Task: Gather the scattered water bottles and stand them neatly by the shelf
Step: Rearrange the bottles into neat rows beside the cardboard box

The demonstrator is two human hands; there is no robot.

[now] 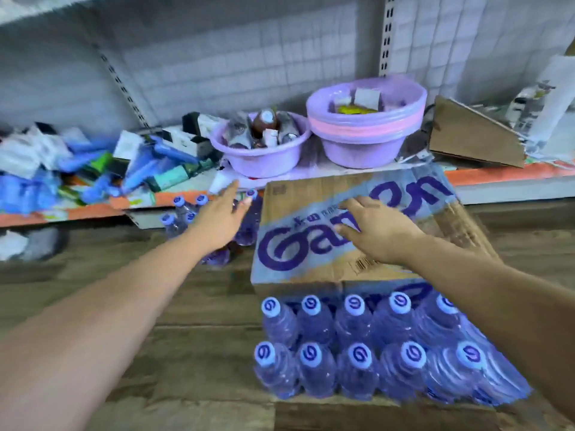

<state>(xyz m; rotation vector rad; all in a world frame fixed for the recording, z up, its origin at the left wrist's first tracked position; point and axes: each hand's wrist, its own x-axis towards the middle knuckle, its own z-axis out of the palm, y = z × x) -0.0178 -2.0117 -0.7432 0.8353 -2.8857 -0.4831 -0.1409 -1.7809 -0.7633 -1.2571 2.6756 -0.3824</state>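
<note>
Left hand point(222, 217) open, empty, by centre-frame water bottles point(179, 211); right hand point(376, 231) spread over carton point(289, 244). Grip bodies low, keep upright.

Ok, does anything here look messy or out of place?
Yes. At the left end of the shelf, a heap of blue packets and small boxes lies jumbled. At the right, a cardboard box leans askew. The water bottles before the carton stand in tidy rows.

A low grey metal shelf with an orange front edge point(504, 178) runs along a pale grid-patterned back panel point(202, 66), held by slotted metal uprights point(386, 35). Brown wood-plank floor point(186, 337) lies below, in flat, even light.
</note>
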